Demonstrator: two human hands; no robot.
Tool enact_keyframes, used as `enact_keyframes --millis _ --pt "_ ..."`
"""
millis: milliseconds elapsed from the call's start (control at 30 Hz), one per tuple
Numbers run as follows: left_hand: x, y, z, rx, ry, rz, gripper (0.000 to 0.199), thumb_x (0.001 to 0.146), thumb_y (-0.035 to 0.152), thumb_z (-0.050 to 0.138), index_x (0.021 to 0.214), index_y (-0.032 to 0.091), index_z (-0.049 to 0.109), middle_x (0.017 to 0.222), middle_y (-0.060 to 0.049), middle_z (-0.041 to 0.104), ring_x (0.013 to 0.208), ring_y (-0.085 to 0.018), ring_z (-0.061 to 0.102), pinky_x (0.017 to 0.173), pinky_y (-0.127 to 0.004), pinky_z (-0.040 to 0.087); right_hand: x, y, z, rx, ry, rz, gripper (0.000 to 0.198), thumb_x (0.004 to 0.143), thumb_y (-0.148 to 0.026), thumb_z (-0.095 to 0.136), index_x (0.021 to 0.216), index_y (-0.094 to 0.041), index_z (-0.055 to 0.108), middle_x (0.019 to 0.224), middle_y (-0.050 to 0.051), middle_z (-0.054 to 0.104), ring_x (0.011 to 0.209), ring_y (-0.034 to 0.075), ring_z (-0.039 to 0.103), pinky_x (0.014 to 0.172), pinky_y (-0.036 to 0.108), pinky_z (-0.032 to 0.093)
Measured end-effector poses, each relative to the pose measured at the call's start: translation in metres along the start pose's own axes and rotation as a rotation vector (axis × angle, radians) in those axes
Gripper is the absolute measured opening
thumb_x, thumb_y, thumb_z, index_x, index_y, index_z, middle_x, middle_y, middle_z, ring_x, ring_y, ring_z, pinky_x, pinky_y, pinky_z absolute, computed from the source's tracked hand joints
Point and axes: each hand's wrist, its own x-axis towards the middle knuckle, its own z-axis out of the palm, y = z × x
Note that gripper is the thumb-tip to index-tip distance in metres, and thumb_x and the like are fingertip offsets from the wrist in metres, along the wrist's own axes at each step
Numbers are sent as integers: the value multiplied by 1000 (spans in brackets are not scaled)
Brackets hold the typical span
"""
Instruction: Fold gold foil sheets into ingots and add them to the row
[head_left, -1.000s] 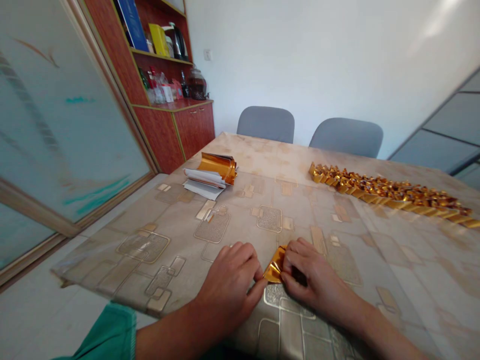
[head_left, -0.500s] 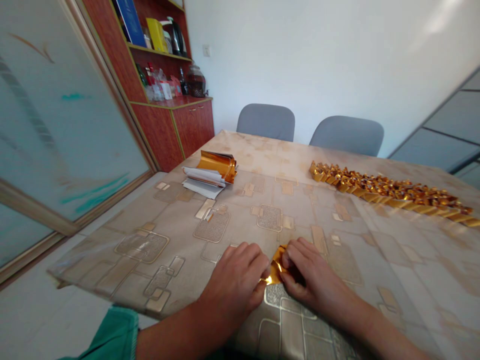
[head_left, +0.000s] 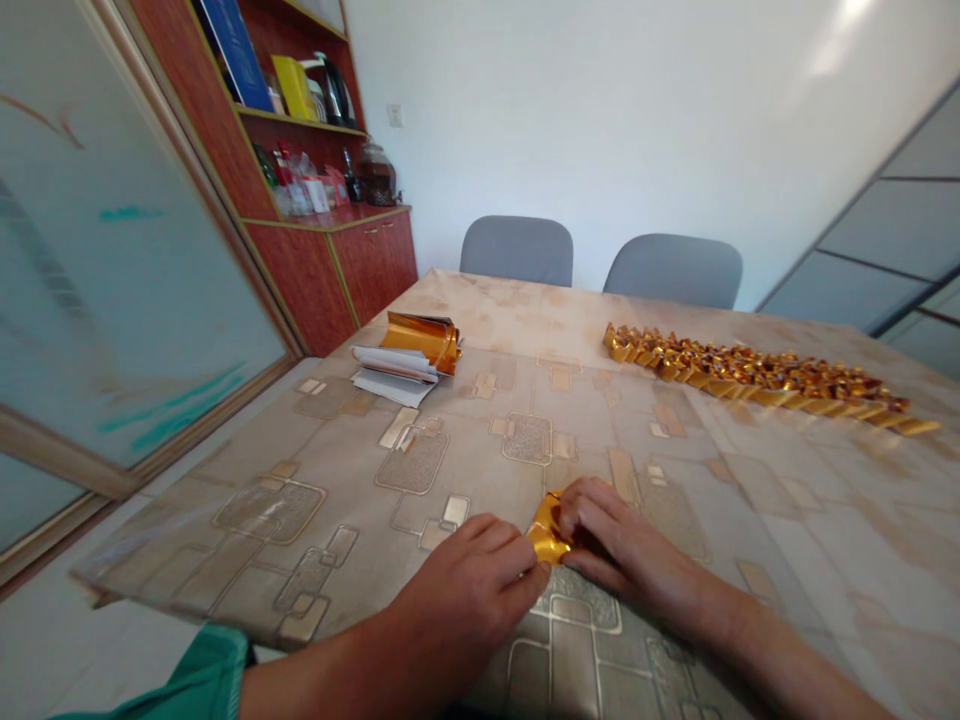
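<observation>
A small folded piece of gold foil paper (head_left: 550,530) is held between my two hands, just above the table's near part. My left hand (head_left: 487,570) pinches its left, lower corner between thumb and fingers. On the other side, my right hand (head_left: 607,530) has its fingers curled round the right end and covers much of it. Farther off to the left lies a stack of curled gold foil sheets (head_left: 420,340) with white backs. Long rows of folded gold foil pieces (head_left: 750,375) stretch across the table's right side.
A patterned plastic cloth covers the table (head_left: 480,470). Two grey chairs (head_left: 517,250) stand at the far edge before a white wall. A red-brown cabinet (head_left: 337,260) holding bottles, a jar and a kettle is at the back left, beside a frosted sliding door (head_left: 135,250).
My left hand has shifted down and its grip on the foil has moved to the lower corner, exposing more of the piece. The whole view has turned slightly right.
</observation>
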Motion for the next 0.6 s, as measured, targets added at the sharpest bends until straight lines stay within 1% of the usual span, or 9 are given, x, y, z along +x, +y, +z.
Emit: enact_keyframes --millis 67,100,133,200,300,400,500,600 --pt "-5 1 1 -54 22 -48 17 94 17 52 109 16 62 94 -5 66 84 -20 56 80 -36 46 -1 1 -1 -6 -19 -2 12 100 -30 51 91 -22 50 98 3 55 91 18 52 81 33 47" --pt "-8 2 2 -76 34 -76 20 94 15 51 112 17 61 97 -5 67 87 -20 57 87 -38 45 -1 2 -1 -16 -31 -2 12 101 -30 50 91 -22 51 99 3 55 91 18 52 82 33 47" --pt "-12 3 2 -90 40 -105 25 94 13 50 116 19 60 101 -5 67 91 -21 57 96 -41 42 0 1 -1 -28 -41 -7 13 101 -29 49 90 -22 51 98 3 56 92 18 52 83 33 46" --pt "-18 4 3 -98 65 -133 32 92 10 48 121 21 58 109 -3 69 95 -21 58 106 -47 34 1 1 -2 -46 -47 -26 15 101 -28 48 89 -22 52 97 2 56 92 18 52 84 33 46" --pt "-25 4 1 -67 87 -115 38 89 8 49 124 23 57 121 -2 69 101 -23 58 109 -51 30 3 1 -3 -45 -47 -49 15 101 -27 48 89 -22 54 98 2 56 94 17 52 85 33 45" --pt "-28 0 -3 -26 75 -67 41 89 9 49 128 22 56 126 -2 67 105 -24 58 111 -52 29 3 0 -6 -36 -54 -60 14 101 -26 48 90 -23 56 99 1 56 96 17 53 88 33 45" --pt "-27 -2 -8 -31 4 -57 44 91 11 50 133 23 51 125 -2 68 106 -23 59 113 -52 27 2 -2 -8 -30 -63 -54 15 101 -25 48 90 -22 57 101 2 56 99 17 53 90 33 45" --pt "-22 -2 -8 -64 -72 -109 41 93 18 55 132 26 51 120 -1 68 104 -22 59 114 -56 23 1 -3 -8 -3 -61 -48 15 101 -25 48 91 -22 57 102 2 56 100 17 52 90 31 45"
